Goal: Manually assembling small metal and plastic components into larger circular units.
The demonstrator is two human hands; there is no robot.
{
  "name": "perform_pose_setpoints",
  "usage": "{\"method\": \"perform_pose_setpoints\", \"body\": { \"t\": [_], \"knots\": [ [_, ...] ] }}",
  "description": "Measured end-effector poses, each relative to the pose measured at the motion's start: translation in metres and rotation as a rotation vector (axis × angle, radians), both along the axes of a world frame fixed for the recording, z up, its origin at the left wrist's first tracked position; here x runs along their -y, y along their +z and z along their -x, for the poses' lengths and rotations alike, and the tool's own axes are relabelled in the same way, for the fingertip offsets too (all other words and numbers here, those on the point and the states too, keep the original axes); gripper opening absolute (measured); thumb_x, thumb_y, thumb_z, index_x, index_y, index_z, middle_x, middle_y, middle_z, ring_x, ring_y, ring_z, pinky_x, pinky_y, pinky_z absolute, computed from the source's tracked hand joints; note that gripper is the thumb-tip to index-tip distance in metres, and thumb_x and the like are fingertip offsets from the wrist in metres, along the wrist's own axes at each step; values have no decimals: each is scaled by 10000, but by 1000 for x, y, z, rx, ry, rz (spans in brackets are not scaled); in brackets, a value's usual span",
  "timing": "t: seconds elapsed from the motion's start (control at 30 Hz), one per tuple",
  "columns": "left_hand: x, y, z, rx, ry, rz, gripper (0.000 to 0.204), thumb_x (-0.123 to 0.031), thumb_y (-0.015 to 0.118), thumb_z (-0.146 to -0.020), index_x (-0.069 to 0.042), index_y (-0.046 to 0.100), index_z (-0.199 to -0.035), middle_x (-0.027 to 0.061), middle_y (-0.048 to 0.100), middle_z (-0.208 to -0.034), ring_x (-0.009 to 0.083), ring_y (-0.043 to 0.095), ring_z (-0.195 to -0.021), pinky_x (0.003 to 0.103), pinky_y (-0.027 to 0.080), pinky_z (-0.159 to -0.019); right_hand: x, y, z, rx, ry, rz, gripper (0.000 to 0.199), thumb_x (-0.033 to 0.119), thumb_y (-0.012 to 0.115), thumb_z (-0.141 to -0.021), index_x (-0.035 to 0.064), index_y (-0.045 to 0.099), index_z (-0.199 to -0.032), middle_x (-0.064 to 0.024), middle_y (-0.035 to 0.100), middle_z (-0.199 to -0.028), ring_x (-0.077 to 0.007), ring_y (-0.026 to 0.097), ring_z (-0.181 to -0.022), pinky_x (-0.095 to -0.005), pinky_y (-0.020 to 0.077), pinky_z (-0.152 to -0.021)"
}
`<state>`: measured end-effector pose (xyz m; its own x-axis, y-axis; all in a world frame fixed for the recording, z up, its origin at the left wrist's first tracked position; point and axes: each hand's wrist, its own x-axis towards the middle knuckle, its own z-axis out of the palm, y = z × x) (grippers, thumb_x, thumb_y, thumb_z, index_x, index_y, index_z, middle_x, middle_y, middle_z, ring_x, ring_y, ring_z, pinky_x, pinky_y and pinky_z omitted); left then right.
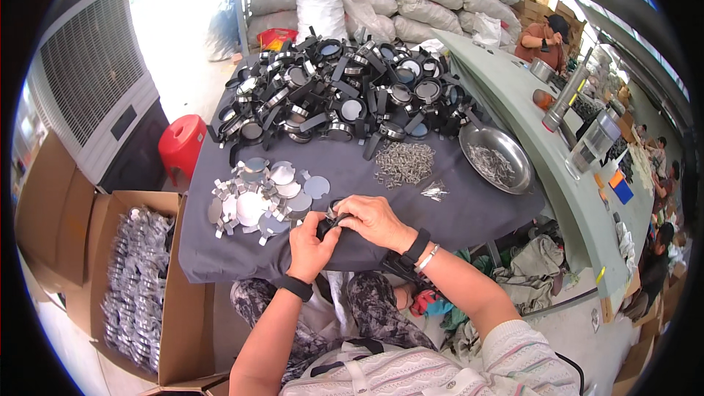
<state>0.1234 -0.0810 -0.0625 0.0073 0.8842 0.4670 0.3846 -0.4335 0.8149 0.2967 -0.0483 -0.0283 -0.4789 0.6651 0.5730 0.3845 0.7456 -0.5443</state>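
Close to the near edge of the dark-covered table (447,216), my two hands meet over a small black watch-like part (325,228). My left hand (311,248) pinches it from the left, thumb and fingers closed. From the right, my right hand (378,221) grips it, the fingertips bent over its top. The fingers hide much of the part. Just left of my hands lies a heap of flat silver discs with tabs (251,207). Beyond is a large pile of black and silver round cases with black straps (345,95).
Small metal pins (405,163) lie heaped beside a steel bowl (515,180) holding more. An open carton (170,293) of plastic-wrapped pieces and a red stool (182,143) stand left. A long green table (528,103) runs along the right; another person (543,42) sits beyond it.
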Motion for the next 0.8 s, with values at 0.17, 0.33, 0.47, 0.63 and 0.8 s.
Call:
{"method": "perform_pose_setpoints", "body": {
  "t": [0.17,0.33,0.47,0.63,0.8],
  "knots": [
    [2,-5,3,25,11,-20,247,-110,699,-736,-10,545,-900,126,556,-639,218,546,-548,321,429,-534,-2,0,4,69,-4,-2,189,95,687,-753,44,574,-896,-95,626,-805,-292,627,-741,-373,492,-626],
    [0,-9,2,-53,30,-39,212,-114,685,-777,-10,547,-900,153,582,-649,265,598,-566,332,442,-530,-9,18,5,187,70,-2,173,112,675,-756,46,561,-868,-106,609,-759,-313,613,-708,-389,477,-601],
    [-3,-14,3,-12,53,-52,208,-117,673,-795,4,543,-903,137,575,-621,251,580,-519,335,432,-505,-17,24,12,201,83,97,166,112,674,-755,51,573,-871,-113,608,-745,-304,614,-685,-387,469,-591],
    [-4,-19,13,32,-4,-98,200,-108,613,-825,25,554,-962,104,595,-645,169,532,-474,290,401,-467,-7,9,11,104,-9,137,187,112,687,-769,50,585,-913,-105,634,-774,-283,627,-692,-351,476,-599],
    [-7,6,15,677,-265,564,127,-86,535,-870,14,576,-936,72,589,-640,105,491,-424,226,387,-403,-4,13,6,120,-26,187,185,94,689,-767,43,578,-906,-104,638,-788,-283,631,-705,-350,480,-605]
  ]
}}
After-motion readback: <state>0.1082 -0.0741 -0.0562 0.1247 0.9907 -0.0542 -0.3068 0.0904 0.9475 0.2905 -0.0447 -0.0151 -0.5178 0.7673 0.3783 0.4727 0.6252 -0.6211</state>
